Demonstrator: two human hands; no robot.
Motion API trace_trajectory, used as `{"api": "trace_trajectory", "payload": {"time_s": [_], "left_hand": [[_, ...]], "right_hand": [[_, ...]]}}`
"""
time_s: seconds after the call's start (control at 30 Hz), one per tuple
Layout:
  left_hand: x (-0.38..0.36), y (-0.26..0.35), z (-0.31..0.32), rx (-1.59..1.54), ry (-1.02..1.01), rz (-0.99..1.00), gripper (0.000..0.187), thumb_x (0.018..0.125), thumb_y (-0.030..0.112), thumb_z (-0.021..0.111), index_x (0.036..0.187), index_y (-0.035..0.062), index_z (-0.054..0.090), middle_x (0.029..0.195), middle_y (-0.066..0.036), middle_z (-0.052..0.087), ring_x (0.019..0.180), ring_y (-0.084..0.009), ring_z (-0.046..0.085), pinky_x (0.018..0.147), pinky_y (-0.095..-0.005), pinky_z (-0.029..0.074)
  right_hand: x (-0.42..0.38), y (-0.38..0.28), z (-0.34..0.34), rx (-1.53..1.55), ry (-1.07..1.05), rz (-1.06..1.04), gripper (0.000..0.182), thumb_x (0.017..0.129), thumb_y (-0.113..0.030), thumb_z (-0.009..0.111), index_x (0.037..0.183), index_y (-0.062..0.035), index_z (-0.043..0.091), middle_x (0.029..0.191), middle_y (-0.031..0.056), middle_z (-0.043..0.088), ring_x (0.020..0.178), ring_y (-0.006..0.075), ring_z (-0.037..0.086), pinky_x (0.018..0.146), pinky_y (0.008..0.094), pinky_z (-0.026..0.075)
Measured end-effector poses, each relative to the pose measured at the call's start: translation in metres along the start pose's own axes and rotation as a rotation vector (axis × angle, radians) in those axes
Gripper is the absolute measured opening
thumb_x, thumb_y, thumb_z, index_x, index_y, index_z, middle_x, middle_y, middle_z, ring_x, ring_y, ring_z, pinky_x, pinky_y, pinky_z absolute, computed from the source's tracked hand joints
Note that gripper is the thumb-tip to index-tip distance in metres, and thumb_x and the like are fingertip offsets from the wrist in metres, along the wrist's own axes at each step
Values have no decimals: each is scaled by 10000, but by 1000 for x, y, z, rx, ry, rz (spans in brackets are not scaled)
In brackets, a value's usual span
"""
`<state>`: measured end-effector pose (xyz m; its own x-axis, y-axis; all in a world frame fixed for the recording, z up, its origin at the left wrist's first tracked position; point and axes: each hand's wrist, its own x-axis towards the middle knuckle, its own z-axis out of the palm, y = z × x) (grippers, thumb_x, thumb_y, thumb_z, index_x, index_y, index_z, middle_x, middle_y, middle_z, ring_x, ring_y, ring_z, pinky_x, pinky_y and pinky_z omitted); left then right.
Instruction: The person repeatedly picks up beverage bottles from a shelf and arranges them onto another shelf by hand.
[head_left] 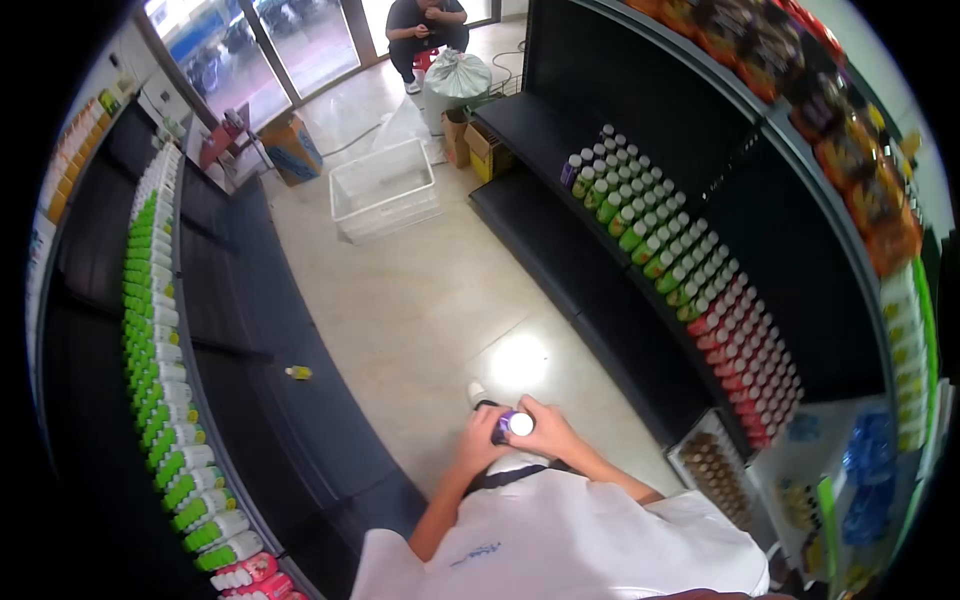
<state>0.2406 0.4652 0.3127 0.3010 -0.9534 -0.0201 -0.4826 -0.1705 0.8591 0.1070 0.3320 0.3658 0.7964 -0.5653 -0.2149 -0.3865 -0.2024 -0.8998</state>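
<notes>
A purple-labelled bottle (502,429) with a white cap (521,424) is between my two hands, in front of my waist, its cap facing up toward me. My left hand (480,440) is closed around the bottle's left side. From the other side my right hand (550,431) curls its fingers against it near the cap. Parts of the bottle are hidden by the fingers. On the right, rows of bottles with white caps (655,235) stand on a dark shelf (560,285), with purple, green and red labels.
A white plastic crate (385,190) sits on the floor ahead. To the left, shelves hold green-and-white bottles (150,330); a small yellow item (298,373) lies on a lower shelf. A person (425,30) sits near the glass doors, by a tied white sack (457,80).
</notes>
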Motion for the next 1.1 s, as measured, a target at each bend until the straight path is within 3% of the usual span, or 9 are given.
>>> {"api": "trace_trajectory", "payload": {"time_s": [0.1, 0.17, 0.3, 0.37, 0.5, 0.63, 0.73, 0.97, 1.1], "left_hand": [[63, -5, -36, -102, -50, -5, 649, 712, 194, 802, 1305, 113, 548, 1219, -134, 558, 1143, -374, 552, 950, -449, 470], [107, -18, -54, -9, -57, 50, 636, 766, 230, 779, 1340, 120, 530, 1279, -120, 556, 1185, -349, 548, 982, -437, 470], [190, -6, -90, 41, -107, 195, 634, 806, 217, 737, 1384, 111, 500, 1364, -123, 524, 1225, -337, 522, 1014, -432, 454], [224, -4, -96, 35, -169, 163, 634, 817, 215, 731, 1392, 103, 489, 1391, -131, 505, 1250, -345, 507, 1034, -432, 446], [284, -23, -73, -75, -256, 113, 694, 860, 265, 716, 1462, 92, 418, 1473, -153, 436, 1345, -370, 429, 1113, -447, 371], [335, -39, -58, -59, -290, 91, 786, 864, 269, 714, 1508, 43, 324, 1527, -192, 356, 1393, -374, 379, 1145, -447, 331], [390, -36, -62, -79, -314, 22, 796, 886, 307, 690, 1514, 22, 293, 1538, -224, 333, 1389, -393, 386, 1136, -458, 343], [551, -45, -45, -247, -161, 139, 729, 878, 225, 689, 1483, 17, 339, 1520, -239, 362, 1404, -387, 378, 1142, -416, 361], [668, -44, -22, -263, -176, 128, 670, 880, 273, 658, 1464, 82, 392, 1517, -211, 378, 1373, -388, 417, 1110, -420, 403]], "right_hand": [[55, 1, -12, 9, 159, 21, 431, 711, -290, 827, 851, -42, 504, 668, 109, 561, 616, 156, 539, 581, 335, 468], [92, -3, -25, -47, 236, 16, 428, 715, -284, 829, 839, -40, 501, 663, 102, 566, 622, 145, 542, 579, 332, 468], [145, -3, -43, -24, 405, 67, 385, 780, -204, 814, 855, -45, 472, 694, 99, 621, 602, 136, 641, 542, 291, 504], [167, -11, -56, 245, 441, 173, 339, 823, -128, 770, 893, -34, 452, 702, 106, 647, 594, 150, 677, 520, 279, 540], [214, 17, -80, 293, 542, 239, 280, 854, -70, 710, 908, -26, 439, 716, 124, 659, 606, 161, 690, 514, 278, 554], [268, 30, -113, 74, 594, 233, 276, 845, -99, 713, 869, -23, 449, 695, 117, 642, 602, 166, 693, 513, 289, 541], [315, 35, -145, 177, 540, 289, 311, 831, -152, 743, 856, -35, 457, 678, 110, 630, 657, 167, 706, 547, 294, 525], [437, 48, -242, -176, 651, 205, 353, 834, -222, 766, 922, -29, 484, 660, 120, 637, 639, 174, 674, 599, 325, 520], [507, 90, -311, -95, 761, 172, 331, 896, -220, 735, 1049, -21, 520, 841, 109, 679, 723, 161, 677, 595, 296, 528]]}}
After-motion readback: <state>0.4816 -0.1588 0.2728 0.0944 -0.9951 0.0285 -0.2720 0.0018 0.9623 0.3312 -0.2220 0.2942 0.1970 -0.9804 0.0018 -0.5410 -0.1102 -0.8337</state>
